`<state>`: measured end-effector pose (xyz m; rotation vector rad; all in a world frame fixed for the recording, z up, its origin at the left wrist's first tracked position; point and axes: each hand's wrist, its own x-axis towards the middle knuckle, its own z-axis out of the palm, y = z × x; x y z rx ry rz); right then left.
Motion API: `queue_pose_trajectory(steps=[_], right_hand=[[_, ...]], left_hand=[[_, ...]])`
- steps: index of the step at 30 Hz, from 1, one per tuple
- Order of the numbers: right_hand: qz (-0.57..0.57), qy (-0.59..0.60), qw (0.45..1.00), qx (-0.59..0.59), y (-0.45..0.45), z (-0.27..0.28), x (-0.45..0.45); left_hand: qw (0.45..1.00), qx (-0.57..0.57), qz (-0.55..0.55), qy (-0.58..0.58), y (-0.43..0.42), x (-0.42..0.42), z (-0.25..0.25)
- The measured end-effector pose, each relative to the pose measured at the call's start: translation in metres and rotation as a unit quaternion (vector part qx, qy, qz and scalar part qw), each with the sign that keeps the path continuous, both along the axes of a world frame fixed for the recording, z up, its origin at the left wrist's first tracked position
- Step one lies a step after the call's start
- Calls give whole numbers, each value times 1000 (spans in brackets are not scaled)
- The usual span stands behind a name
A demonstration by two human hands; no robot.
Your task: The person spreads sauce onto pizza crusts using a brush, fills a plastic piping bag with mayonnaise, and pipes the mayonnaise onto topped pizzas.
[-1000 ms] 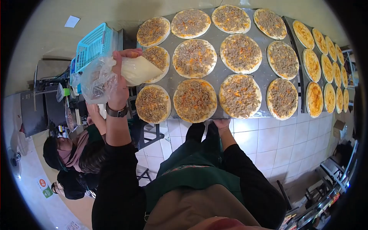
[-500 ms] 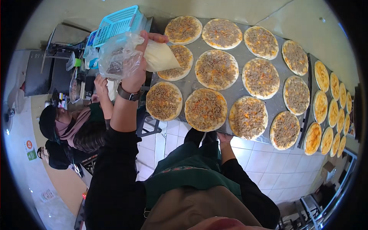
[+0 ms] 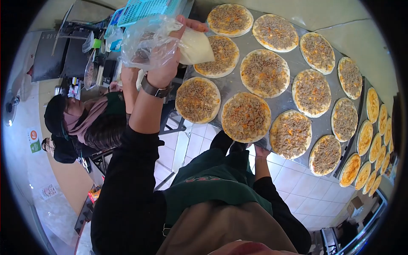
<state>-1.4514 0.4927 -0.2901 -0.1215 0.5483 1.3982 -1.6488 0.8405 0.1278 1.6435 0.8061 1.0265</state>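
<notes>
My left hand [image 3: 166, 63] is closed around a clear plastic bag [image 3: 198, 49] filled with a pale, creamy sauce. Its crumpled top [image 3: 142, 49] sticks out to the left of my wrist, and its filled end points right, over a pizza [image 3: 222, 59] topped with crumbled meat. Several more such pizzas, among them one in the middle [image 3: 264, 73] and one at the near edge [image 3: 246, 117], lie in rows on a grey metal table [image 3: 284, 97]. Low at the table's near edge is my right hand [image 3: 261, 151], its fingers mostly hidden by the edge.
Beyond the dark gap on the right, several pizza bases spread with orange sauce [image 3: 364, 137] lie in rows. A turquoise basket [image 3: 148, 12] sits at the upper left. On the left a co-worker [image 3: 91, 117] in a dark cap works at a cluttered counter. Below is a tiled floor [image 3: 293, 176].
My view has shifted, so the table and pizzas appear farther right. My left hand still grips the bag, now higher in view. My right hand stays at the table's edge.
</notes>
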Motion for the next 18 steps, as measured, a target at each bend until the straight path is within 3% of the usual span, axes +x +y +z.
queue_pose_trajectory(steps=[1,3,6,7,16,18], right_hand=[[-8,8,1000,24,1,-1,1],[2,-16,999,52,2,7,1],[-1,-62,998,-12,8,20,2],[1,-63,998,15,10,20,3],[7,-100,995,3,15,44,0],[6,-64,997,-32,18,51,1]], left_hand=[[1000,-2,7,0,0,-3,-4],[992,-13,-32,-119,-1,-8,-9],[993,15,-70,-90,0,-14,5],[999,-14,-4,-34,-6,-10,14],[996,-60,33,-53,25,-21,21],[995,-72,27,-68,38,-19,20]])
